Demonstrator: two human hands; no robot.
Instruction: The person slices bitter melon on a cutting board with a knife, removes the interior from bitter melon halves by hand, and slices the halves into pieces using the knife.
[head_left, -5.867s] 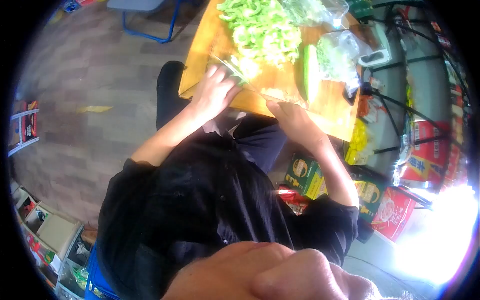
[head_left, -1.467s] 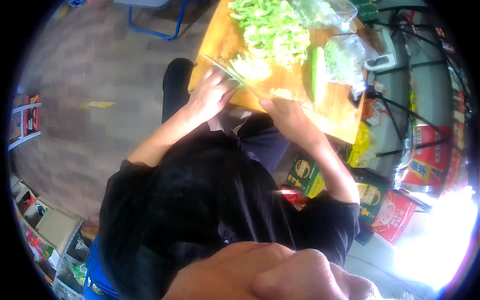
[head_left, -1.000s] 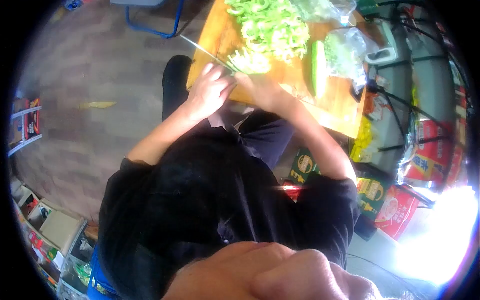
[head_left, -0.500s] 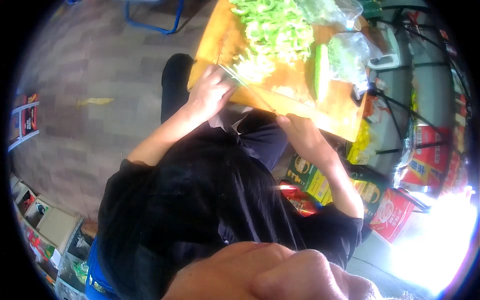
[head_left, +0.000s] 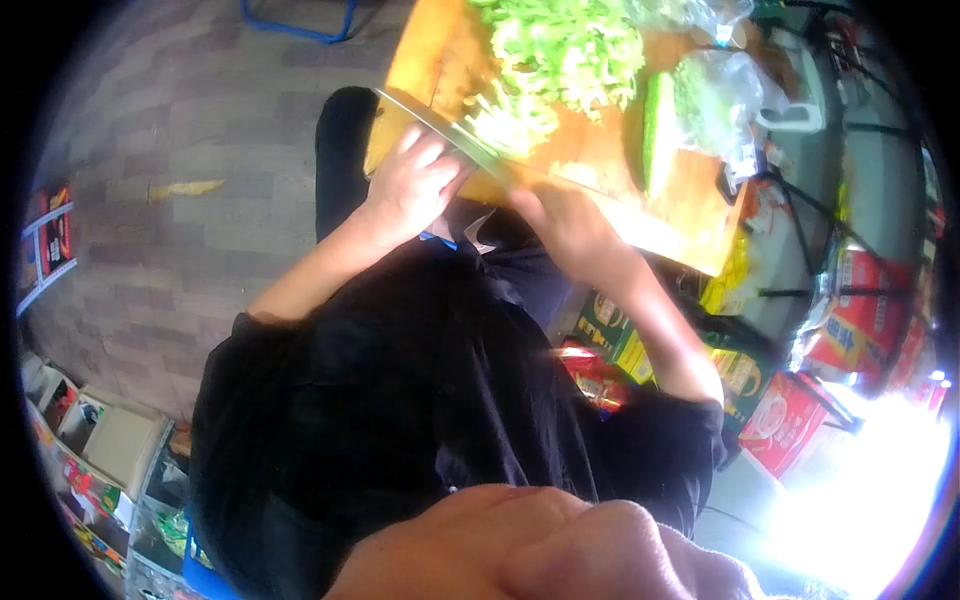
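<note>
My right hand [head_left: 575,235] is wrapped round the handle of a knife [head_left: 432,120], whose blade slants up and left over the near edge of the wooden board [head_left: 600,150]. Beside the blade, my left hand [head_left: 415,185] is closed with curled fingers at the board's near left corner; what it presses is hidden under the fingers. Just beyond the blade lie pale green cut strips [head_left: 510,122]. A larger heap of cut green pieces [head_left: 570,50] covers the board's far middle. A whole green cucumber-like vegetable [head_left: 658,132] lies to the right.
Clear plastic bags [head_left: 715,100] with greens rest on the board's right side. Black metal rack bars [head_left: 790,210] stand at the right, near red and green boxes [head_left: 782,422]. A blue chair leg [head_left: 300,32] is at the top left, storage bins [head_left: 120,445] at the lower left.
My right hand has moved up and left with the knife, whose tip now reaches past my left hand. The board sits slightly further right and higher in view.
</note>
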